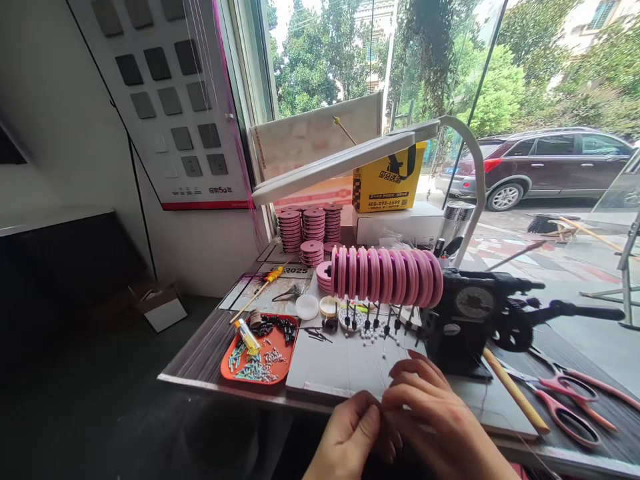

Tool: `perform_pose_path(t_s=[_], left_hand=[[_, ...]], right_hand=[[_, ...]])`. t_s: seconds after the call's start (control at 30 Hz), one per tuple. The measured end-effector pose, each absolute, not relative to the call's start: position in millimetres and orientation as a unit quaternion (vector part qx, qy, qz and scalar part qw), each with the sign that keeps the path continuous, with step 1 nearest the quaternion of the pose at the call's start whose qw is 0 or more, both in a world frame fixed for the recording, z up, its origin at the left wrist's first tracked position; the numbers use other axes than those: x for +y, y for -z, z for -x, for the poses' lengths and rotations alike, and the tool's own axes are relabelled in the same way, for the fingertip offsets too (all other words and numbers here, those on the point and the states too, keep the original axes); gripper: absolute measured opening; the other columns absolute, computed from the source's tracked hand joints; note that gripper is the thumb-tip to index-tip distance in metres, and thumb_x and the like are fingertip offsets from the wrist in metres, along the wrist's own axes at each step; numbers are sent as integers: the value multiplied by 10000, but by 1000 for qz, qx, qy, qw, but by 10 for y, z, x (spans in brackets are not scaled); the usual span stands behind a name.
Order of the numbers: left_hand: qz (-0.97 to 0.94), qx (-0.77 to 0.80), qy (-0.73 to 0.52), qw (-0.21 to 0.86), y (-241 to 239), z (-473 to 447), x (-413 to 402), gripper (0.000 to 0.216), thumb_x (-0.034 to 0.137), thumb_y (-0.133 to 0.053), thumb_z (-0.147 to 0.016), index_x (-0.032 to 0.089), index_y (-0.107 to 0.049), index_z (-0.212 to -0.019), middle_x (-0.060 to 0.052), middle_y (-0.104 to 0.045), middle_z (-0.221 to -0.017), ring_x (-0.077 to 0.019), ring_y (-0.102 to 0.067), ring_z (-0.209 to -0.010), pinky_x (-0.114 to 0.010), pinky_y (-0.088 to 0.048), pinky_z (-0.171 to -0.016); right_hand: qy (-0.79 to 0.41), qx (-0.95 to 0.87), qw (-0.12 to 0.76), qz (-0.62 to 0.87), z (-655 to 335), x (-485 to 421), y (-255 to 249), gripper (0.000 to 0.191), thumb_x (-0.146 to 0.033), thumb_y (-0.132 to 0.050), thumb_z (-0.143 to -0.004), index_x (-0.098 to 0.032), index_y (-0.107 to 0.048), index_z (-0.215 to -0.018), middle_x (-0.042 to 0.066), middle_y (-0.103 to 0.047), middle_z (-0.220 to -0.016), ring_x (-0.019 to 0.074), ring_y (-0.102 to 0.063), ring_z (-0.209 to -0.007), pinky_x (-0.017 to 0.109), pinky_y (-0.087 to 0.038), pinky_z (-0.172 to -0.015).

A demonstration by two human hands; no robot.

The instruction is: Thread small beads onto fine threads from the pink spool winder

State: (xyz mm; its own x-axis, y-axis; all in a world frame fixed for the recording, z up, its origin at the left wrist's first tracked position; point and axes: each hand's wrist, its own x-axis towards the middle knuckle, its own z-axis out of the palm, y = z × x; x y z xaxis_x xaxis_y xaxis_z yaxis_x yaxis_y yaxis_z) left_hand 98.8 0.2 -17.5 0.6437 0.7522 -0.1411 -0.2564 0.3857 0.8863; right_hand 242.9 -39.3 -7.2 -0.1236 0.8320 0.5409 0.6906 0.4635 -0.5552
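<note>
My left hand (350, 430) is closed in a pinch at the table's front edge, thumb against forefinger. Beside it, touching, my right hand (430, 407) has its fingers curled and its fingertips pressed together. Thin, nearly transparent line runs from the fingertips up across a white board (320, 370); the exact part gripped is hidden. Behind the hands, a row of pink spools (387, 277) sits on the shaft of a black hand-cranked winder (473, 310). Dark clips or pegs hang below the spools, and small white beads (370, 335) lie scattered on the board.
A red tray (233, 357) of small parts stands at left. Scissors (565, 407) and a wooden stick (515, 393) lie right. Stacked pink spools (314, 227), a yellow box (387, 180) and a white lamp (345, 160) stand behind, before the window.
</note>
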Motion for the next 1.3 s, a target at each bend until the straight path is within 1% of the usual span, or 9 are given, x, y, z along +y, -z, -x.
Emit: perform_pose_path(t_s=[0.17, 0.4, 0.6, 0.83, 0.9, 1.0, 1.1, 1.2, 1.3], left_hand=[[-400, 243, -316, 826, 249, -1009, 4, 386, 496, -709, -660, 134, -579, -687, -3, -600, -591, -84, -507, -530, -208, -366, -547], [-369, 194, -310, 855, 255, -1025, 11, 371, 425, -762, -629, 129, -539, -652, 8, -563, -548, -68, -499, -505, -190, -356, -526], [-416, 184, -339, 824, 280, -1060, 9, 381, 438, -731, -664, 132, -517, -586, 16, -498, -519, -66, -436, -511, -198, -315, -544], [-466, 217, -373, 772, 318, -1075, -25, 384, 472, -701, -681, 130, -567, -568, 10, -489, -514, -78, -409, -518, -224, -301, -567], [-476, 231, -382, 757, 320, -1077, -38, 392, 478, -695, -684, 128, -567, -560, 15, -480, -506, -73, -397, -507, -222, -300, -561], [-446, 242, -376, 776, 322, -1087, -62, 396, 480, -721, -651, 125, -567, -566, 20, -477, -505, -67, -397, -492, -209, -299, -531], [-376, 258, -375, 807, 326, -1098, -92, 391, 443, -772, -597, 121, -553, -553, 17, -492, -512, -61, -411, -478, -189, -296, -493], [-327, 279, -377, 821, 329, -1106, -124, 394, 409, -804, -558, 120, -537, -528, 22, -490, -502, -53, -409, -455, -181, -303, -474], [-314, 290, -374, 823, 329, -1115, -154, 404, 416, -813, -535, 122, -536, -533, 25, -491, -495, -54, -412, -454, -181, -305, -477]], right_hand=[[-106, -745, 416, 511, -2443, -406, 97, 170, -214, -421, -909, -220, -556, -806, 26, -564, -728, 216, -482, -915, 475, -281, -976], [-127, -748, 433, 487, -2476, -419, 70, 138, -204, -447, -897, -230, -536, -795, -5, -554, -725, 192, -494, -896, 447, -256, -998], [-145, -761, 399, 492, -2530, -450, -72, 147, -174, -456, -886, -207, -538, -768, 8, -565, -729, 172, -516, -858, 282, -427, -779], [-157, -751, 421, 484, -2531, -432, -33, 167, -159, -457, -883, -186, -532, -736, 18, -560, -718, 165, -510, -833, 258, -431, -725], [-130, -756, 415, 490, -2532, -437, 11, 163, -166, -453, -884, -197, -531, -744, 14, -561, -714, 177, -513, -873, 299, -408, -827], [-21, -763, 414, 495, -2549, -476, 84, 69, -172, -521, -850, -226, -558, -830, 9, -591, -797, 200, -494, -998, 365, -271, -1005], [66, -719, 454, 522, -2565, -556, 181, 187, -184, -602, -794, -236, -573, -972, 38, -583, -1002, 202, -470, -1076, 282, -366, -930], [-68, -633, 516, 573, -2545, -631, 293, 58, -236, -553, -831, -227, -590, -875, 23, -599, -876, 159, -566, -845, 202, -456, -709], [-305, -557, 513, 578, -2491, -651, 367, 208, -362, -492, -871, -194, -607, -827, 27, -619, -767, 151, -585, -715, 208, -469, -659]])
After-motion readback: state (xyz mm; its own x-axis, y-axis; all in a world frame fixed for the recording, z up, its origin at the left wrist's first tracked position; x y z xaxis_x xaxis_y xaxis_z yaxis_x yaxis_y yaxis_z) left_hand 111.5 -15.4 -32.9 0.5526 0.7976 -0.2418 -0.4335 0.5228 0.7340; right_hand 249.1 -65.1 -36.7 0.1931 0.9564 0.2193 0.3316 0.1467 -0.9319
